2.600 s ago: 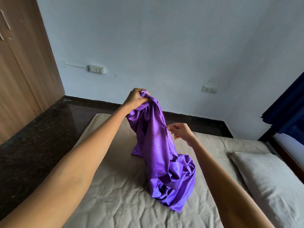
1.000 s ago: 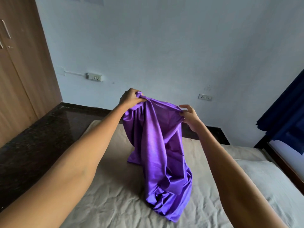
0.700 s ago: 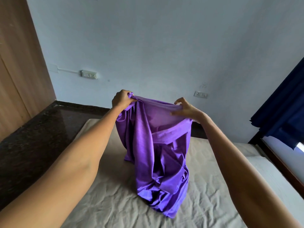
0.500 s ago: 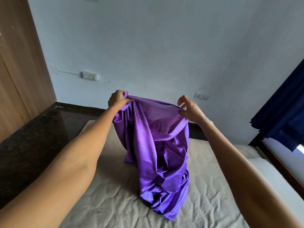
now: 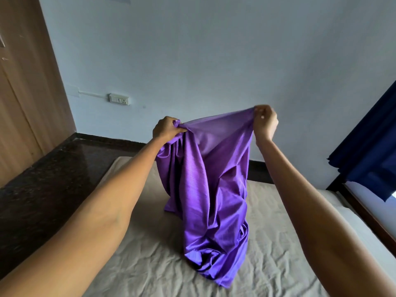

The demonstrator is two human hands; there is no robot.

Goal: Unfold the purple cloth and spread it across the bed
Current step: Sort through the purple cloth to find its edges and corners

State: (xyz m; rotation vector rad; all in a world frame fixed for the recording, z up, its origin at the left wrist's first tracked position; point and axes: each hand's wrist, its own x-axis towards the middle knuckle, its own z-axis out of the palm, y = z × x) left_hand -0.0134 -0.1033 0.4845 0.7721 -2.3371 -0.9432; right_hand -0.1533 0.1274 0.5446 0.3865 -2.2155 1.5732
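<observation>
A shiny purple cloth hangs between my two raised hands above the bed. Its top edge is stretched taut from one hand to the other. My left hand grips a bunched part of that edge. My right hand pinches the edge higher up and further right. The lower part of the cloth is still crumpled in folds and rests on the beige, wrinkled bed sheet.
A wooden wardrobe stands at the left beside a dark stone floor. The pale wall behind the bed carries a switch socket. A dark blue curtain hangs at the right by the bed's wooden frame.
My right hand took hold of the cloth's top edge and moved up and to the right, pulling the edge out wide. My left hand kept its grip.
</observation>
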